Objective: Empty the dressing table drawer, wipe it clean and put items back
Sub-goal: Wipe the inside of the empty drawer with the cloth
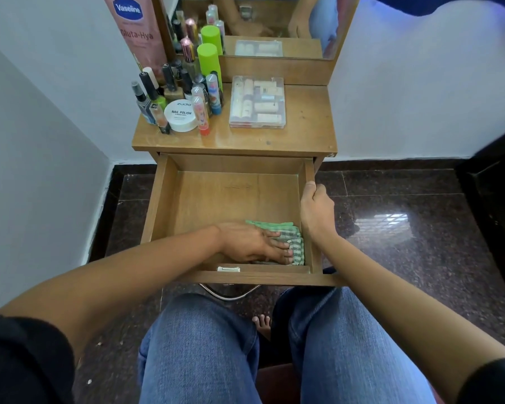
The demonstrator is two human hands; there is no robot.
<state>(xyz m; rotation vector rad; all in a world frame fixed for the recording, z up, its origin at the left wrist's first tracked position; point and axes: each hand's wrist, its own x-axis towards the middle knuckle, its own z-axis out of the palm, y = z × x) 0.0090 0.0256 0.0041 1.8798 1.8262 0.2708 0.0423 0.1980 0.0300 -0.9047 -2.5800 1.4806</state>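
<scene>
Pink tube: "Vaseline Gluta-Hya"; white tub: "Zudio Nail Polish". Wooden drawer points toward the person; left hand flat on green checked cloth, right hand gripping its wall.

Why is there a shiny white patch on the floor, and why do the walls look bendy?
Head view: the bright patch is glare, light reflecting off the polished dark stone floor; the white walls bend because the wide-angle lens distorts edges; the open wooden drawer is evenly lit and sharp.
</scene>
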